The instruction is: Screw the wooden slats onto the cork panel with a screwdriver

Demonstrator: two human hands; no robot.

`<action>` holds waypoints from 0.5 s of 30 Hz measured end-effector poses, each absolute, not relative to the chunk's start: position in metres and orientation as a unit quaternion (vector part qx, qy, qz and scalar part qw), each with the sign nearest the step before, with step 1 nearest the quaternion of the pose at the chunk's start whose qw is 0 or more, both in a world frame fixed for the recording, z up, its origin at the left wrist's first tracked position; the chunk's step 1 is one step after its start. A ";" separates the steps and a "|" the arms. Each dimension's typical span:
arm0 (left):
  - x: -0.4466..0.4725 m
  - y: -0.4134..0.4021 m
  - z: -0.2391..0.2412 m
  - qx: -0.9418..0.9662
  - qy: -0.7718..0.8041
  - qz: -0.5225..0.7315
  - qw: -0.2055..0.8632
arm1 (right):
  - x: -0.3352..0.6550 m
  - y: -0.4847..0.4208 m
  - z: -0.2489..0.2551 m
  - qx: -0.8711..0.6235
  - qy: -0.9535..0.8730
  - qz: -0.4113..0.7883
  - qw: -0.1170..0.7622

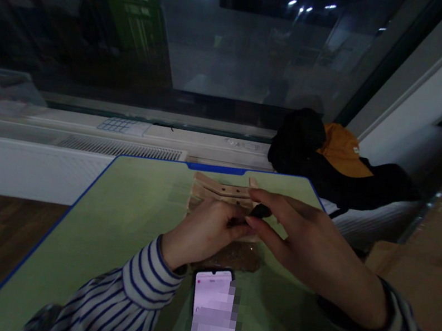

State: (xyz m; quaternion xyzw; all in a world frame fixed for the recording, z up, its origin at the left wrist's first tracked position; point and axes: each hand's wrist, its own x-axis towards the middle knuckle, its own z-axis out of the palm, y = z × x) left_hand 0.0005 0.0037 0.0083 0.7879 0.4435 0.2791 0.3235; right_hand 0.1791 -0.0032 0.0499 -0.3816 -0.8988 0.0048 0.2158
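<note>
Mid-frame, the right hand pinches a black bit; the left hand curls by the wood, hold unclear. Keep steady.

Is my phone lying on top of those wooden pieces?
No, the phone lies on the green table, nearer the person than the wooden pieces.

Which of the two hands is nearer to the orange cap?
The right hand; in the picture it shows almost below the orange cap, while the left hand is farther away.
</note>
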 end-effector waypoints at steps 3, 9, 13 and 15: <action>0.000 0.003 0.009 0.790 0.429 0.287 0.332 | 0.180 -0.004 0.053 -0.356 -0.905 0.013 0.233; -0.002 0.004 0.012 0.803 0.416 0.277 0.323 | 0.180 -0.002 0.053 -0.341 -0.911 0.030 0.231; -0.002 0.003 0.012 0.813 0.409 0.252 0.327 | 0.179 -0.002 0.052 -0.363 -0.905 0.008 0.223; -0.002 0.002 0.012 0.817 0.411 0.238 0.328 | 0.179 -0.003 0.052 -0.368 -0.904 -0.002 0.219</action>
